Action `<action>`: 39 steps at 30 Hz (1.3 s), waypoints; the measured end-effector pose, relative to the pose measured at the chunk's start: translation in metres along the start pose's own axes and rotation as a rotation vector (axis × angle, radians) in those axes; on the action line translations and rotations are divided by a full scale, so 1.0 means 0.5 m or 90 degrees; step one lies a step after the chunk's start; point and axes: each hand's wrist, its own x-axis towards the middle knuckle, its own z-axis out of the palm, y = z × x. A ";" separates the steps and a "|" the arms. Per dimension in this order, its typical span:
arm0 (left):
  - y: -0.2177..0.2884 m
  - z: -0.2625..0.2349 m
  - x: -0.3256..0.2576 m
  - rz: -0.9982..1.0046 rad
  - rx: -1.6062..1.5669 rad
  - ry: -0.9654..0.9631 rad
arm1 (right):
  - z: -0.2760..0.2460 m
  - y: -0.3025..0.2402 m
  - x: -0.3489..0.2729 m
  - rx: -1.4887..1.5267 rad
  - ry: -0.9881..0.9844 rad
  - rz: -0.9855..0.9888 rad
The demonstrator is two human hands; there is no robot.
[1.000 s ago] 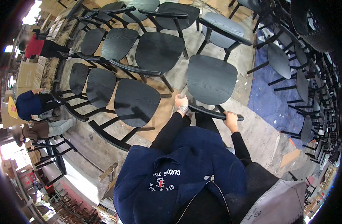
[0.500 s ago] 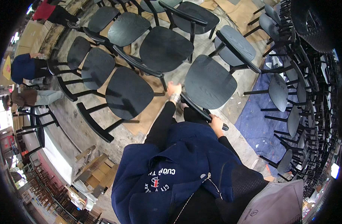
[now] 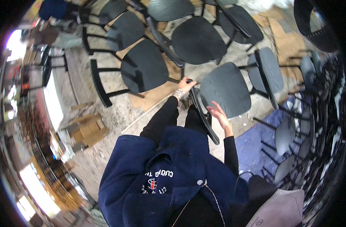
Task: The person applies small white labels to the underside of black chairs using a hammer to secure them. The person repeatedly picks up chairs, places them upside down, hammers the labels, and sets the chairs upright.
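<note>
Chair (image 3: 219, 94), black, one: just right of frame centre. Left hand (image 3: 185, 85): closed round the upper end of its backrest (image 3: 201, 116). Right hand (image 3: 220, 114): fingers spread, gripping nothing, by the chair's lower edge; contact cannot be told. Other chairs (image 3: 144, 66): upper frame. Blue sheet (image 3: 252, 146): lower right.

The left hand (image 3: 186, 85) grips a black chair backrest (image 3: 201, 114).

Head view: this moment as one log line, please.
left hand: holding backrest of black wood-grained chair | right hand: open, off backrest | nearby: more black chairs
</note>
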 end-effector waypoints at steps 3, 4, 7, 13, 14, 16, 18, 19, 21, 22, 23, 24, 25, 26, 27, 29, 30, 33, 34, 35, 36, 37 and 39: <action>0.007 0.012 -0.052 0.092 0.016 0.145 | 0.025 -0.052 0.100 -0.434 0.158 -0.162; 0.001 -0.005 -0.068 0.050 -0.021 0.088 | 0.036 -0.059 0.132 -0.622 0.238 -0.251; -0.053 -0.077 -0.160 0.032 0.038 0.059 | 0.098 -0.071 0.187 -0.545 0.236 -0.395; -0.382 -0.253 -0.411 -0.219 0.028 0.386 | 0.270 -0.016 0.163 -0.872 -0.082 -0.585; -0.440 -0.271 -0.475 -0.292 -0.009 0.495 | 0.288 0.018 0.162 -0.844 -0.210 -0.557; -0.534 -0.304 -0.610 -0.353 -0.285 0.727 | 0.323 0.067 0.161 -0.865 -0.426 -0.511; -0.639 -0.291 -0.791 -0.419 -0.321 0.881 | 0.383 0.121 0.148 -0.889 -0.642 -0.503; -0.667 -0.281 -0.877 -0.493 -0.241 0.938 | 0.398 0.152 0.171 -0.934 -0.701 -0.376; -0.711 -0.280 -1.048 -0.603 -0.138 1.037 | 0.489 0.201 0.151 -1.070 -0.738 -0.228; -0.727 -0.275 -1.147 -0.649 -0.127 1.096 | 0.533 0.225 0.150 -1.146 -0.784 -0.257; -0.751 -0.236 -1.247 -0.726 -0.103 1.148 | 0.551 0.248 0.157 -1.222 -0.835 -0.277; -0.777 -0.203 -1.356 -0.851 -0.041 1.129 | 0.587 0.287 0.169 -1.265 -0.832 -0.222; -0.818 -0.129 -1.466 -0.933 0.055 1.268 | 0.635 0.319 0.150 -1.268 -0.879 -0.147; -0.850 -0.046 -1.559 -1.025 0.086 1.328 | 0.671 0.347 0.146 -1.283 -0.889 -0.148; -0.868 0.059 -1.646 -1.124 0.008 1.239 | 0.707 0.378 0.149 -1.301 -0.900 -0.149; -0.868 0.123 -1.733 -1.212 -0.034 1.410 | 0.763 0.405 0.213 -1.263 -0.888 -0.184; -0.870 0.168 -1.773 -1.183 -0.486 1.340 | 0.785 0.411 0.264 -1.216 -0.908 -0.204; -0.879 0.543 -1.873 -1.147 -0.759 1.423 | 0.915 0.475 0.184 -1.176 -0.877 -0.011; -0.898 0.547 -1.879 -1.148 -0.921 1.218 | 0.938 0.473 0.172 -1.181 -0.849 -0.030; -0.915 0.520 -1.859 -1.193 -0.850 1.084 | 0.967 0.461 0.182 -1.192 -0.817 -0.059; -0.918 0.502 -1.847 -1.219 -0.765 1.021 | 0.991 0.460 0.183 -1.277 -0.808 -0.063; -0.909 0.494 -1.831 -1.245 -0.690 0.961 | 1.012 0.475 0.200 -1.322 -0.817 -0.089; -0.898 0.446 -1.830 -1.304 -0.723 0.970 | 1.054 0.524 0.199 -1.521 -1.004 -0.370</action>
